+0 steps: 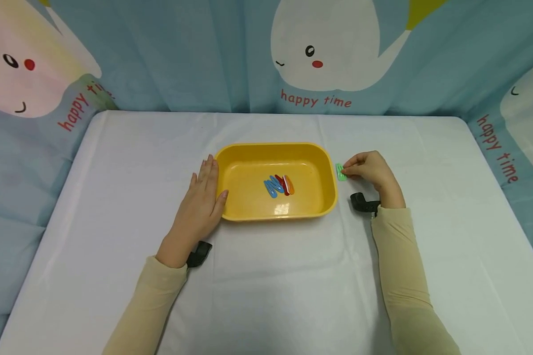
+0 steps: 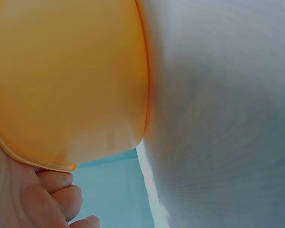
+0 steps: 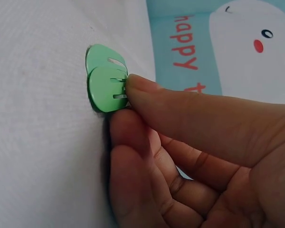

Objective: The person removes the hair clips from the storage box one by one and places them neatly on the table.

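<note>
A yellow plastic tray (image 1: 248,209) sits on the table. My left hand (image 1: 198,202) lies flat along its left end, fingers straight, thumb over the near corner; the left wrist view shows the tray's outer wall (image 2: 71,85) beside my fingers. Several snap hair clips lie together inside: blue clips (image 1: 273,184), red clips (image 1: 285,187) and an orange clip (image 1: 289,185). Just right of the tray, my right hand (image 1: 370,170) pinches green hair clips (image 3: 106,90) between thumb and forefinger. Two overlapping green clips show in the right wrist view, close to the cloth.
A white cloth (image 1: 284,286) covers the table. Blue curtains (image 1: 195,59) with whale prints hang behind and at both sides. A black wrist camera (image 1: 199,254) is strapped at the left wrist, another black camera (image 1: 363,202) at the right.
</note>
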`<state>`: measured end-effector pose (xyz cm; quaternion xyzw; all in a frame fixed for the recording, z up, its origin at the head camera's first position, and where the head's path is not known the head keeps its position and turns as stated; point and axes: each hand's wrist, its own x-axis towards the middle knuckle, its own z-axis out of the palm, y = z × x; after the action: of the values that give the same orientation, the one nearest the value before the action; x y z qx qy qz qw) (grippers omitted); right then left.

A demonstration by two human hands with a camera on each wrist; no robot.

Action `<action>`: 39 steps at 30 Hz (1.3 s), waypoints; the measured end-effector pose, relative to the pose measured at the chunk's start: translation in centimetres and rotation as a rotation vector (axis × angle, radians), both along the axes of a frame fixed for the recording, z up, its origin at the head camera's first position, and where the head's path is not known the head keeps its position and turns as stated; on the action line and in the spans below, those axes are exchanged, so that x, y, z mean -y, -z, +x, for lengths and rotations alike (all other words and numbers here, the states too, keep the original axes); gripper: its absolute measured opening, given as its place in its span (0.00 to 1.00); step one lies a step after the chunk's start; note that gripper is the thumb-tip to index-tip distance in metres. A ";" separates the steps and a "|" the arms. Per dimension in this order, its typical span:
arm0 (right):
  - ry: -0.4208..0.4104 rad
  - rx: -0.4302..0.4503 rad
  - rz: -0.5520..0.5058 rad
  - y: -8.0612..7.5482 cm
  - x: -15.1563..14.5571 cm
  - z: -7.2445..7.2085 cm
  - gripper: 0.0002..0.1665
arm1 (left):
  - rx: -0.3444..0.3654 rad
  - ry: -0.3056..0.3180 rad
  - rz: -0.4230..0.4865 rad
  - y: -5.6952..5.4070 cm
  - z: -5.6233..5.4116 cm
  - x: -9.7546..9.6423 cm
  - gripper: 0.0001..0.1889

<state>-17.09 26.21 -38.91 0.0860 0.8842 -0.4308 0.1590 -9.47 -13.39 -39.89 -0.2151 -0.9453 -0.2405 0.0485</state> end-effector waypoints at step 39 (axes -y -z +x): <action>-0.048 -0.115 -0.225 -5.1 2.1 1.7 0.14 | 0.032 -0.014 -0.022 -0.3 0.0 0.0 0.34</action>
<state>-15.42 24.13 -33.79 0.0216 0.8397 -0.5276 0.1272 -9.46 -13.43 -39.60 -0.2051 -0.9501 -0.2330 0.0328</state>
